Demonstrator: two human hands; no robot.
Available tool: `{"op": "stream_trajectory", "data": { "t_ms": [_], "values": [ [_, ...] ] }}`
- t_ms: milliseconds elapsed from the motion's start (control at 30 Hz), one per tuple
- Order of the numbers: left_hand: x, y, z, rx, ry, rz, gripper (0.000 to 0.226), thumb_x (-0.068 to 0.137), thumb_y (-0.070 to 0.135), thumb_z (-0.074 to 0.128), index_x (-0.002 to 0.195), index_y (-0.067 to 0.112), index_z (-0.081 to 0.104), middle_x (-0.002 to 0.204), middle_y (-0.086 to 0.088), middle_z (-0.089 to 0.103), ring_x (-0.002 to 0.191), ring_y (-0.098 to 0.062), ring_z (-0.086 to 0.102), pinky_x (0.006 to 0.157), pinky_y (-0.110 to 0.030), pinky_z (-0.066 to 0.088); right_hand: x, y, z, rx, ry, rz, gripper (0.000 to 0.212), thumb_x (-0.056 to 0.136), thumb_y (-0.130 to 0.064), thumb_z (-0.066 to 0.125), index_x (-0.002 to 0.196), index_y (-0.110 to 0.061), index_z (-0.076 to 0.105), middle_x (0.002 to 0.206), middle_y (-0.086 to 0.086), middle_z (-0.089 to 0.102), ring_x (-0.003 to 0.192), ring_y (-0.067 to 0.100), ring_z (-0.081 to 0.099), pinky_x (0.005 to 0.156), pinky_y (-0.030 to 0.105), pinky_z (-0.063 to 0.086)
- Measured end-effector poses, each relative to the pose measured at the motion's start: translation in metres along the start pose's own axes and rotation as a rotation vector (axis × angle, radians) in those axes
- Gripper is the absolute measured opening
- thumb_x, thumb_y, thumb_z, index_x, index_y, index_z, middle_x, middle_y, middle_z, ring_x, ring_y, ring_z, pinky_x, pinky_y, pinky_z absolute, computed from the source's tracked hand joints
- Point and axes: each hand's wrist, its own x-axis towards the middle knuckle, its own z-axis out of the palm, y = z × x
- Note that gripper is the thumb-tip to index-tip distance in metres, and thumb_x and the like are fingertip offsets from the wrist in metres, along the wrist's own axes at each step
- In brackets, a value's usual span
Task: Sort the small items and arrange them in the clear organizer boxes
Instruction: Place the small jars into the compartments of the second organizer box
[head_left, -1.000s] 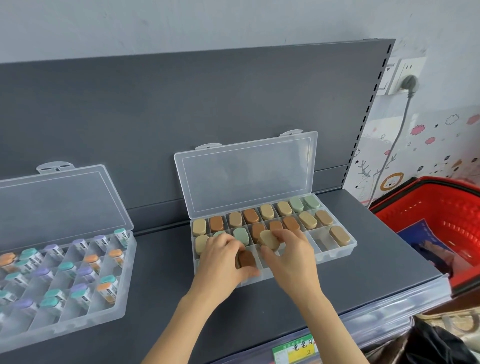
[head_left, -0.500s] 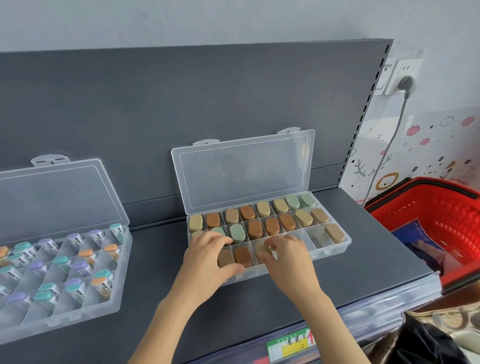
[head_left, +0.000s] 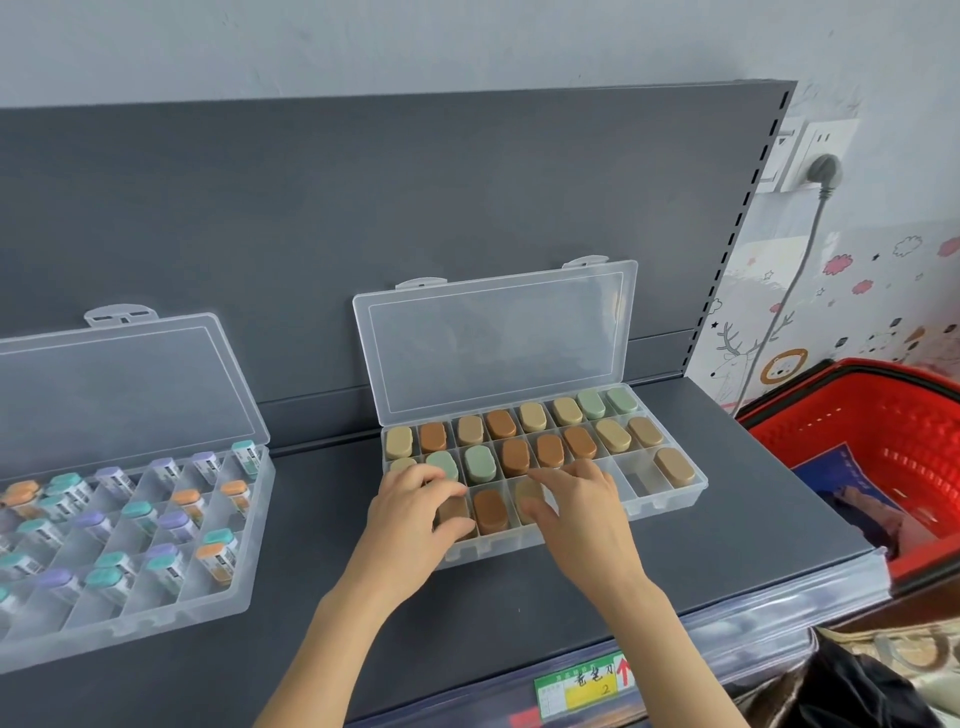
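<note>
A clear organizer box (head_left: 670, 506) stands in the middle of the shelf with its lid (head_left: 498, 338) raised. Its compartments hold several oval items in tan, brown and pale green. In the front row, my left hand (head_left: 410, 514) grips a taupe oval item (head_left: 454, 512) between fingers and thumb as it sits in its compartment. Next to it lies a brown oval item (head_left: 490, 512) that neither hand touches. My right hand (head_left: 582, 519) pinches a tan oval item (head_left: 525, 496) one compartment further right. Front-row compartments to the right of my hand hold nothing except one tan item (head_left: 674, 466).
A second clear organizer box (head_left: 236, 597) at the left, lid up, holds small vials with teal, purple and orange caps. A red shopping basket (head_left: 883, 415) sits off the shelf's right end. A grey cable (head_left: 779, 317) hangs from a wall socket. The shelf's front edge carries a price label (head_left: 582, 686).
My right hand lowered the tan item from above the box into a front-row compartment. My left hand set a brown item down and shifted onto the taupe one beside it.
</note>
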Motion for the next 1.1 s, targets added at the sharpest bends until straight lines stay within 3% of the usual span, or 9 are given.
{"op": "stream_trajectory", "data": {
  "t_ms": [167,367,500,800,967,1100],
  "values": [
    [-0.004,0.002,-0.006,-0.042,0.048,-0.025,0.055,0.087,0.045,0.062,0.137,0.029,0.046,0.139,0.013,0.040,0.132,-0.008,0.026,0.110,-0.033,0.028,0.003,-0.008,-0.004,0.067,0.021,-0.068,0.040,0.091,-0.032,0.060,0.130,-0.026,0.055,0.133,0.003,0.049,0.125,0.022,0.039,0.097,0.034,0.044],
    [-0.015,-0.001,-0.016,0.062,0.144,-0.063,0.063,0.086,0.050,0.061,0.141,0.029,0.039,0.143,0.016,0.036,0.135,-0.007,0.023,0.111,-0.030,0.025,0.010,-0.012,0.004,0.035,-0.007,-0.213,0.049,0.087,-0.023,0.064,0.133,-0.017,0.051,0.135,0.006,0.048,0.127,0.025,0.041,0.096,0.033,0.045],
    [-0.028,-0.008,-0.023,0.170,0.160,-0.101,0.066,0.086,0.054,0.057,0.143,0.027,0.036,0.145,0.013,0.035,0.137,-0.008,0.024,0.113,-0.029,0.022,0.015,-0.021,0.014,-0.024,-0.071,-0.386,0.043,0.085,-0.026,0.066,0.125,-0.014,0.056,0.133,0.010,0.050,0.128,0.030,0.042,0.093,0.038,0.048],
    [-0.092,-0.038,-0.058,0.250,0.264,-0.202,0.066,0.088,0.056,0.053,0.144,0.027,0.035,0.145,0.013,0.034,0.137,-0.007,0.023,0.113,-0.024,0.017,-0.007,-0.077,0.029,-0.016,-0.239,-0.576,0.061,0.088,-0.051,0.055,0.141,-0.022,0.041,0.148,0.000,0.035,0.139,0.019,0.025,0.108,0.030,0.034],
    [-0.139,-0.070,-0.090,0.249,0.308,-0.237,0.065,0.087,0.056,0.055,0.143,0.027,0.037,0.146,0.013,0.035,0.138,-0.008,0.025,0.112,-0.026,0.019,-0.035,-0.125,0.048,-0.045,-0.285,-0.622,0.066,0.089,-0.052,0.053,0.145,-0.021,0.036,0.152,0.002,0.027,0.143,0.020,0.017,0.114,0.031,0.023],
    [-0.187,-0.102,-0.118,0.262,0.302,-0.255,0.068,0.089,0.056,0.050,0.147,0.026,0.031,0.150,0.013,0.031,0.140,-0.007,0.023,0.114,-0.026,0.017,-0.072,-0.173,0.068,-0.060,-0.305,-0.668,0.061,0.091,-0.049,0.053,0.144,-0.022,0.037,0.150,0.001,0.030,0.142,0.019,0.020,0.113,0.027,0.023]
  ]
}}
